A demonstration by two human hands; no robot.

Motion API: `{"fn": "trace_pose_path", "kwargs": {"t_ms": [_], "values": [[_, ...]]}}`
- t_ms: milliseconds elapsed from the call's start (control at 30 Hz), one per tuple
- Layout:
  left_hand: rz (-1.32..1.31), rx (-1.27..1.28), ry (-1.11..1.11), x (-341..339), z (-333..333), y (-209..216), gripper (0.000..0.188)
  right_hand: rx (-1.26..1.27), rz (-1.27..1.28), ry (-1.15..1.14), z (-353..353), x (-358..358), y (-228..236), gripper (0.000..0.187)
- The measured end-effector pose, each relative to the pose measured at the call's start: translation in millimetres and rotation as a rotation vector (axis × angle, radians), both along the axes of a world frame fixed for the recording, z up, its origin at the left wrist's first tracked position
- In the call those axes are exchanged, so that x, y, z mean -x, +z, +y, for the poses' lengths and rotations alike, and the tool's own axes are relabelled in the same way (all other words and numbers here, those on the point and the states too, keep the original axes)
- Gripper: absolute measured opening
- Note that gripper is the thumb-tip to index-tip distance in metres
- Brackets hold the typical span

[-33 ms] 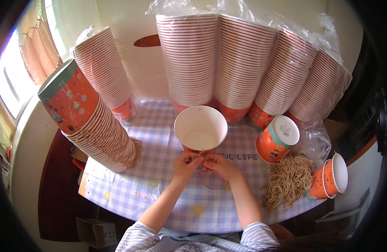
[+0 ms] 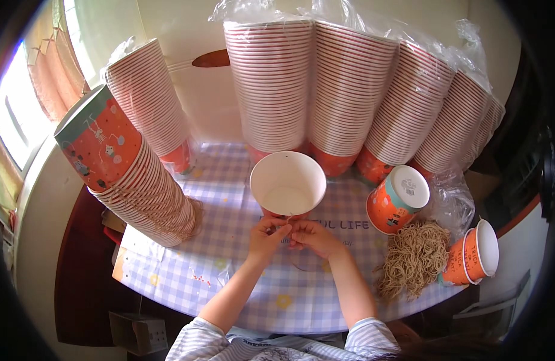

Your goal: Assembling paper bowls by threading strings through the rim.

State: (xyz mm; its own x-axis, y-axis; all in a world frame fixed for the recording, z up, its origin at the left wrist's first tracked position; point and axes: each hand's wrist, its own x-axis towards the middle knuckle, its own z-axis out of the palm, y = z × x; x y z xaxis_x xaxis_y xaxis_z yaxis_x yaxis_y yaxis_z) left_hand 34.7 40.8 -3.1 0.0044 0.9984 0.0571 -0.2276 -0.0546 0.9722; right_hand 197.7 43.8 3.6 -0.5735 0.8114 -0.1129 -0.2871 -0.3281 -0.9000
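A paper bucket [image 2: 287,174], white inside and orange outside, stands upright in front of me with its open mouth up. A small hole shows in its far wall just below the rim. At its near rim my left hand [image 2: 267,240] and my right hand [image 2: 315,238] meet, fingertips pinched close together. Both hands are closed on a thin beige string [image 2: 290,219] that comes up at the rim between them. What looks like its loose end curves over the tablecloth below my right hand. My fingers hide most of the string and part of the bucket's front.
A tangled heap of beige string [image 2: 414,259] lies to the right, between an upside-down bucket [image 2: 397,201] and two nested buckets [image 2: 470,253] on their side. Tall plastic-wrapped bucket stacks [image 2: 271,90] line the back. Another stack [image 2: 145,180], with strings hanging along it, leans at left on the checked tablecloth [image 2: 169,271].
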Motion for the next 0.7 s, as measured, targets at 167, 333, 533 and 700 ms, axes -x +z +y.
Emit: {"fn": "trace_pose_path", "kwargs": {"t_ms": [167, 333, 533, 700], "values": [[0.006, 0.075, -0.101, 2.1, -0.4, 0.1, 0.008, -0.020, -0.077, -0.044, -0.1, 3.6, -3.0, 0.015], [-0.130, 0.151, -0.172, 1.2, -3.3, 9.1, 0.008, -0.031, -0.074, -0.013, 3.2, 0.9, -9.0, 0.016], [-0.226, 0.203, -0.174, -0.8, -6.7, 12.7, 0.008, -0.128, -0.138, -0.006, 2.3, 4.7, -6.0, 0.011], [-0.191, 0.203, -0.071, -5.8, -8.5, 20.3, 0.009, -0.161, -0.210, 0.010, 1.0, 5.8, -5.5, 0.008]]}}
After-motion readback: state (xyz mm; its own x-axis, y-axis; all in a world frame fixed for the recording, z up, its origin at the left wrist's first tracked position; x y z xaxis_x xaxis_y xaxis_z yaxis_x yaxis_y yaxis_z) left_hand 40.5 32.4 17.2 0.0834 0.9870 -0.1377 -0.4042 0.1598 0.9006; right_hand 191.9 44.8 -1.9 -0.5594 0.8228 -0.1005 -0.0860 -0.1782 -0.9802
